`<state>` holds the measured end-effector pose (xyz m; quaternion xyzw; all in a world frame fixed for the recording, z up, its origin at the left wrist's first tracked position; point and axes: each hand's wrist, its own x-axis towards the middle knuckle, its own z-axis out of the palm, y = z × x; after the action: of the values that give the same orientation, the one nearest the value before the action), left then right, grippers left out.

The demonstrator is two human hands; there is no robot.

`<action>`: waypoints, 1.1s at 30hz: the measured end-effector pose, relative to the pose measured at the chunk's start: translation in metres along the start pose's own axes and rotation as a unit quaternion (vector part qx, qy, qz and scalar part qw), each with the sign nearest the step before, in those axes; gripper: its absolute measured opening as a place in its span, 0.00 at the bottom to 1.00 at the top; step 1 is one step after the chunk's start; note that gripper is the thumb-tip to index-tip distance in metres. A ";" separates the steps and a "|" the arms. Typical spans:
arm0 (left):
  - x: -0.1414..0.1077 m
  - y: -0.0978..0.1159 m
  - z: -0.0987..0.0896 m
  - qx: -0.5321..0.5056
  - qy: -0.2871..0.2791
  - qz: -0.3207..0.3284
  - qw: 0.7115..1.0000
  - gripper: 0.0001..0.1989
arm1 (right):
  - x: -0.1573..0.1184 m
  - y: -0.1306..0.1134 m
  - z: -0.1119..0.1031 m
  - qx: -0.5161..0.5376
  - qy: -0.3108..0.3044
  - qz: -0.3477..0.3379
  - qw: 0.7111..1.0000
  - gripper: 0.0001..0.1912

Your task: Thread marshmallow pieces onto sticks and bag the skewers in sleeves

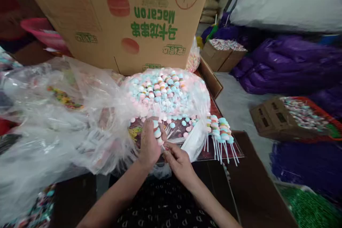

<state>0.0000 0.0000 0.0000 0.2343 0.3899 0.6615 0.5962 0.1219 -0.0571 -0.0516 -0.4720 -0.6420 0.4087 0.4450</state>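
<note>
Grip of left hand (pixel 149 146) clenched on pastel candy skewer (pixel 157 132), right hand (pixel 179 164) pinched on its stick, clear plastic bag (pixel 165 92) at 12 o'clock, loose skewers (pixel 220 131) at 3 o'clock.

Black garment (pixel 166 205) with white lettering

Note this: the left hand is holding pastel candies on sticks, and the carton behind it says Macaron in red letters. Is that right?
No: the head view shows Macaron on the cardboard carton in green letters, not red. The left hand is holding the pastel candies on sticks, as you said.
</note>
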 end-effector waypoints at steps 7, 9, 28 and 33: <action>-0.001 -0.006 -0.005 0.055 -0.044 0.102 0.992 0.18 | -0.009 0.004 0.010 0.064 -0.023 0.045 0.997 0.21; -0.004 -0.013 -0.010 0.083 -0.051 0.121 0.988 0.17 | -0.010 0.005 0.016 0.079 -0.017 0.061 0.995 0.24; 0.013 -0.010 -0.062 0.132 -0.031 0.004 0.991 0.25 | 0.154 -0.040 0.002 -0.076 0.027 0.057 0.995 0.19; 0.012 -0.011 -0.071 0.149 -0.031 0.003 0.988 0.21 | 0.206 -0.045 0.018 -0.042 -0.006 0.104 0.994 0.20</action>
<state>-0.0502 -0.0056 -0.0521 0.3422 0.4644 0.5904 0.5644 0.0610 0.1312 0.0239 -0.5522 -0.6089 0.4283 0.3754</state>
